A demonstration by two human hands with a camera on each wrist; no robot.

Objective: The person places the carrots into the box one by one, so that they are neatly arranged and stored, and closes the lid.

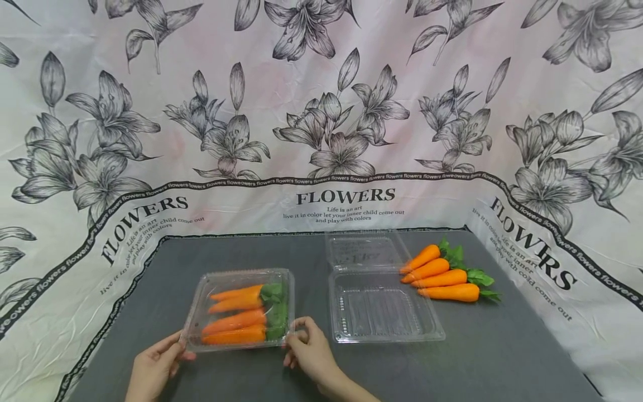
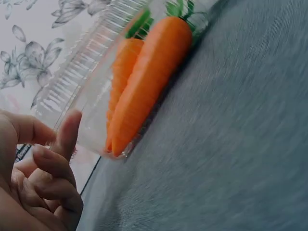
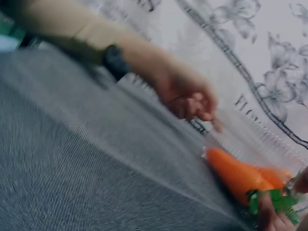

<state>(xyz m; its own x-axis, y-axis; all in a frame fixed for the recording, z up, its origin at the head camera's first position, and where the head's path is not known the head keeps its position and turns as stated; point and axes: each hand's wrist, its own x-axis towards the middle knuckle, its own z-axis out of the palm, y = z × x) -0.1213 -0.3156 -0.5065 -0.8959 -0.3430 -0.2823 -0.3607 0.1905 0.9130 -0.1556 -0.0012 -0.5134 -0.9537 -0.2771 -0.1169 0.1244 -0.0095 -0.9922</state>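
Note:
A clear plastic clamshell box (image 1: 241,272) with several orange carrots (image 1: 236,321) inside sits at the left of the grey table, its lid lying over them. The carrots' green tops point right. My left hand (image 1: 157,363) pinches the box's near left corner between thumb and index finger; in the left wrist view that hand (image 2: 43,178) has its other fingers curled. At the near right corner, my right hand (image 1: 312,349) pinches the rim. Only part of the right hand (image 3: 274,216) shows in the blurred right wrist view, beside the green tops.
Right of the box, a second clear clamshell (image 1: 384,336) lies open, its lid (image 1: 366,251) folded back. Several loose carrots (image 1: 449,293) lie at its right, some tips over its edge. A flower-printed curtain (image 1: 346,139) surrounds the grey tabletop (image 1: 311,251).

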